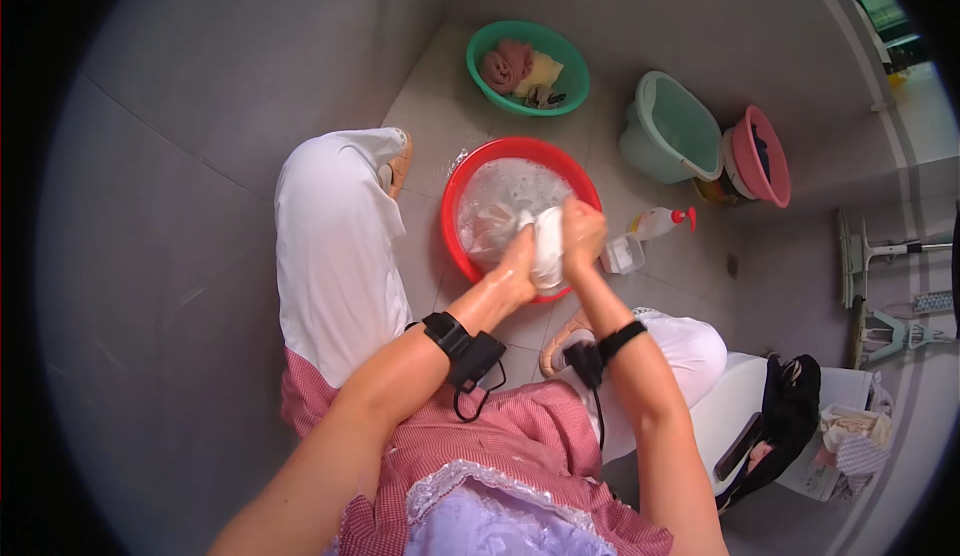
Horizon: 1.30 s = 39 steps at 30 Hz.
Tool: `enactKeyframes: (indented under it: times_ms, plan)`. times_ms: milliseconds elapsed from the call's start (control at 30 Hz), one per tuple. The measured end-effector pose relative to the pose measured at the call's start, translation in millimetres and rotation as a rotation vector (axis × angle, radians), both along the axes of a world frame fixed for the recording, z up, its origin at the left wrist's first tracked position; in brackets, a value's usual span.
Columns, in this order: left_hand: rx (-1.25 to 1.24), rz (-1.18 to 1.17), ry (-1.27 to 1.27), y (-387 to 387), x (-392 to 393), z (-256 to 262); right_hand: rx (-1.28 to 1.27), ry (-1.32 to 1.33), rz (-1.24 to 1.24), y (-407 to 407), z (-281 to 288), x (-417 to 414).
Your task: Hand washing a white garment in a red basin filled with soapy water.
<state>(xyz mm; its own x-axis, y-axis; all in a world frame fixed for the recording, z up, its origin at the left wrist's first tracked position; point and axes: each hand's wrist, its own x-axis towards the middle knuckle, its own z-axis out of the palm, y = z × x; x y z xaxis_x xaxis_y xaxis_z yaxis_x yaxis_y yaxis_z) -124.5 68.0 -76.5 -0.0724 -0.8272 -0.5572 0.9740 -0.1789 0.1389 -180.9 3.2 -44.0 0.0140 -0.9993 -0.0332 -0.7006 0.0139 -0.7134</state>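
Note:
A red plastic basin (459,181) on the tiled floor holds cloudy, sudsy water (525,177). Over its front half I grip a wet white cloth (550,244) bunched between both fists. My left hand (519,259) is closed on the cloth's left side, and my right hand (583,233) is closed on its right side. Part of the cloth trails into the water on the left. Just right of the basin lies a small clear plastic box (624,253) with something white in it. Beside that box is a pump bottle (656,222) with a red head.
Farther off stands a green basin (570,79) with pink and cream cloths. To the right are a pale green tub (637,135) and a pink basin (780,173). A squeegee mop (851,256) leans on the right wall. A black garment and a phone (739,447) rest on a white surface.

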Motion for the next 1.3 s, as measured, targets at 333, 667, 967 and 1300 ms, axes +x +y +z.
enactKeyframes:
  times_ms: [333,667,967,1300]
  plan:
    - [-0.294,-0.072,0.213,6,45,-49,-0.028,-0.287,0.160,83,18,31]
    - [-0.846,0.075,-0.475,3,58,-61,-0.138,-0.240,0.218,80,16,40]
    - [-0.116,-0.020,0.001,-14,43,29,-0.139,-0.127,0.243,-27,-16,-18]
    - [-0.180,0.185,-0.090,-21,36,12,0.480,-0.557,0.416,-1,28,13]
